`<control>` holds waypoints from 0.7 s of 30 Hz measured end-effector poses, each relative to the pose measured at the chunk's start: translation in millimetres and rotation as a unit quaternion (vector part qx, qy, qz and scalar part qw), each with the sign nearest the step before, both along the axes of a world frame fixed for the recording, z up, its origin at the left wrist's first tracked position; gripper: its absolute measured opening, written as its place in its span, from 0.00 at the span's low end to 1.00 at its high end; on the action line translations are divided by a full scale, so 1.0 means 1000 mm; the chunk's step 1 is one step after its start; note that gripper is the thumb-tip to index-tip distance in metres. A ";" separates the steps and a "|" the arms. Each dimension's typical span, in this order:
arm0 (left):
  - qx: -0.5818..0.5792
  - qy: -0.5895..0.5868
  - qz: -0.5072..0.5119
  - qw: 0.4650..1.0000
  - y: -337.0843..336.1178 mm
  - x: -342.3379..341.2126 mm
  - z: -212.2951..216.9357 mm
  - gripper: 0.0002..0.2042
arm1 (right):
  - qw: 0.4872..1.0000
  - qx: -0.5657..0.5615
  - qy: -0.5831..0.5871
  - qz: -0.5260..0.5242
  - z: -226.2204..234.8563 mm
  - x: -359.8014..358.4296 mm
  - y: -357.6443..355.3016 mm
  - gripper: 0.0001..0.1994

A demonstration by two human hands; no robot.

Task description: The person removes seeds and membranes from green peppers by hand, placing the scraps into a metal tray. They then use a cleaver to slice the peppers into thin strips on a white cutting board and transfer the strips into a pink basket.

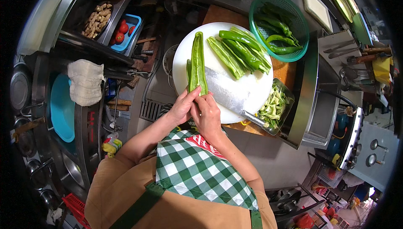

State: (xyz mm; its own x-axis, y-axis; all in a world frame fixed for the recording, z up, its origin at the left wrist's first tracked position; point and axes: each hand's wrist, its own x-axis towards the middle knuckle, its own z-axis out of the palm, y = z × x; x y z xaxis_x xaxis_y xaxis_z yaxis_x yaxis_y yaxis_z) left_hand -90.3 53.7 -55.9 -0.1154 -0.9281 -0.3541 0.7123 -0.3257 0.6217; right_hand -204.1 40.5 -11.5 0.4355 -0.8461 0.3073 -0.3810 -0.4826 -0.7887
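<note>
A long green pepper half (pixel 197 59), its hollow inside facing up, is held at its near end over the left part of a round white cutting board (pixel 184 40). My left hand (pixel 183 104) grips that end from the left, fingers closed. Against it, my right hand (pixel 206 110) has its fingers closed on the same end. A cleaver (pixel 228 90) lies flat on the board to the right, its handle toward the near right edge. Behind it rest several pepper halves (pixel 226 56) and a glossy green pepper (pixel 239 40).
A green basket of whole peppers (pixel 275 25) stands at the far right of the board. Beside the cleaver handle sits a metal tray of pepper scraps (pixel 275 107). Ginger (pixel 97 21), tomatoes (pixel 120 35) and a turquoise basin (pixel 62 107) are at left.
</note>
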 end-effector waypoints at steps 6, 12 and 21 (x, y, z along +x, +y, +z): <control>-0.058 -0.252 0.022 0.966 -0.003 0.012 0.015 0.21 | 0.927 0.318 -0.189 -0.067 0.002 -0.033 -0.009 0.07; -0.122 -0.578 -0.058 0.805 -0.001 0.055 0.040 0.32 | 0.958 0.010 0.270 -0.097 -0.017 -0.108 -0.023 0.22; 0.033 -0.051 0.047 0.997 -0.008 0.014 0.025 0.18 | 1.000 0.003 0.007 0.006 0.002 -0.049 0.003 0.24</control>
